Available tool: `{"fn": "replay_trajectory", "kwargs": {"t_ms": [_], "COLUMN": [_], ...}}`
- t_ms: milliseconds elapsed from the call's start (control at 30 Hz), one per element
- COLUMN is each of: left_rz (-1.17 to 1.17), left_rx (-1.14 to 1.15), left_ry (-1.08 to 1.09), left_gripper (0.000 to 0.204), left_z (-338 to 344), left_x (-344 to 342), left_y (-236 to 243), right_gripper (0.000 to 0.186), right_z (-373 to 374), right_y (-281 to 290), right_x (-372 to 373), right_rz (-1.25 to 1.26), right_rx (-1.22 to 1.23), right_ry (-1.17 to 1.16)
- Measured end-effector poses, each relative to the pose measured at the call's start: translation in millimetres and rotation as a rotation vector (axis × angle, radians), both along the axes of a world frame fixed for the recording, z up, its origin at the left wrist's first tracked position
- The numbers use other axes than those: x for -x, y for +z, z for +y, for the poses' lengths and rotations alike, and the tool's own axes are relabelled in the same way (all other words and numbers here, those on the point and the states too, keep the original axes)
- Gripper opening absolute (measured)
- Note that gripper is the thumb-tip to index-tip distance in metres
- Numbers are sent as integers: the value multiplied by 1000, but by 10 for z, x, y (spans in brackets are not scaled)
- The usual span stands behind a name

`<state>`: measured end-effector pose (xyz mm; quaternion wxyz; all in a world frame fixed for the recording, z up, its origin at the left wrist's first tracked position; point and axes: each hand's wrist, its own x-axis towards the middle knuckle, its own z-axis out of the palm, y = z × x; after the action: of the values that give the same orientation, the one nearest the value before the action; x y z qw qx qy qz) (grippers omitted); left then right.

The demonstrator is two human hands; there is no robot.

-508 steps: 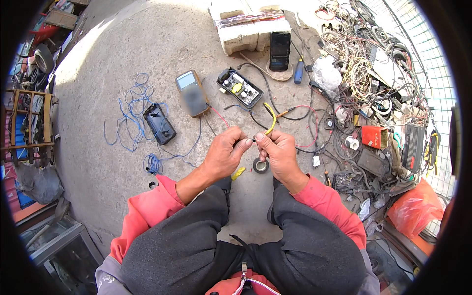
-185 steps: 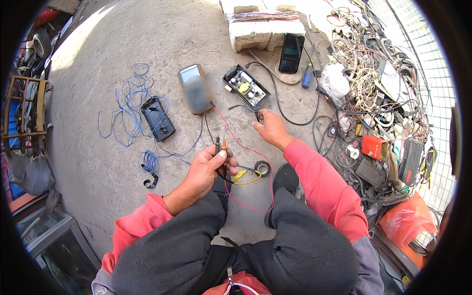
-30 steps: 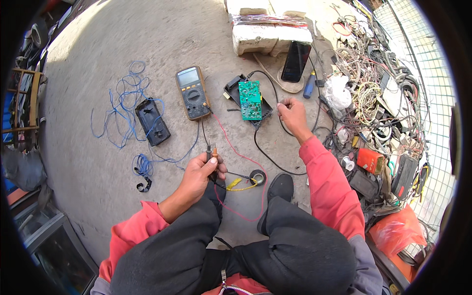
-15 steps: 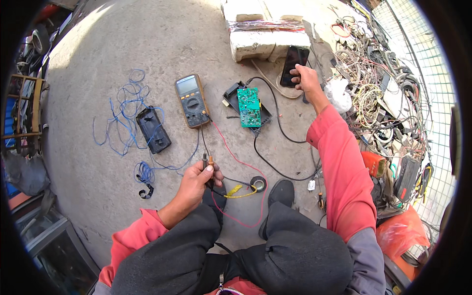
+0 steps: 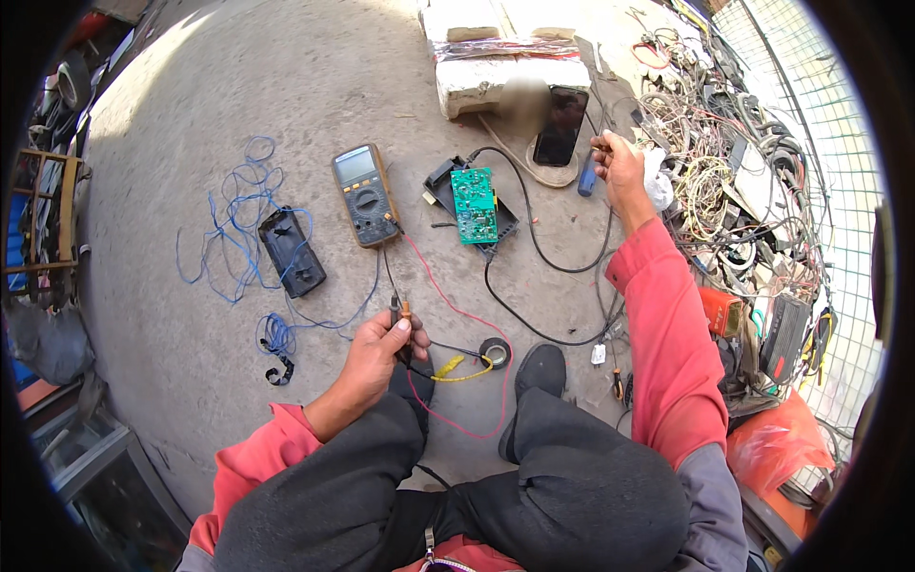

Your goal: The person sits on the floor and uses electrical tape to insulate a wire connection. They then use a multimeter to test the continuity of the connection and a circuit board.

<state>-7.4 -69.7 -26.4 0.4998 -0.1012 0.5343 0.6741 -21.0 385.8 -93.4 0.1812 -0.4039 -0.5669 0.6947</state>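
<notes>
My left hand is closed round two multimeter probes, one black and one orange-brown, held side by side with tips up. Their black and red leads run to the multimeter, which lies on the ground with its screen lit. To its right, a green circuit board rests on an open black plastic case with black cables. My right hand hovers with curled fingers; I see nothing in them. It is close to a blue-handled tool and a dark-screened phone leaning on a white block.
The other black case half lies among tangled blue wire. A black tape roll sits before my shoes. Heaped cables and scrap line the right side, with an orange bag. The white block stands at the back.
My right hand has come off the phone and moved right, past the blue-handled tool, which now shows. My left hand keeps the probes; the view has shifted slightly.
</notes>
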Motion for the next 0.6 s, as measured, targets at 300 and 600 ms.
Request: {"fn": "replay_trajectory", "kwargs": {"t_ms": [300,600], "left_rz": [13,12], "left_rx": [-9,-47], "left_ry": [-13,-36], "left_gripper": [17,17], "left_z": [15,45], "left_x": [-45,-108], "left_y": [36,67], "right_gripper": [20,22], "right_z": [12,85], "right_y": [-50,130], "right_x": [-559,-1384], "right_rz": [-91,-155], "right_rx": [44,-38], "right_ry": [-126,-96]}}
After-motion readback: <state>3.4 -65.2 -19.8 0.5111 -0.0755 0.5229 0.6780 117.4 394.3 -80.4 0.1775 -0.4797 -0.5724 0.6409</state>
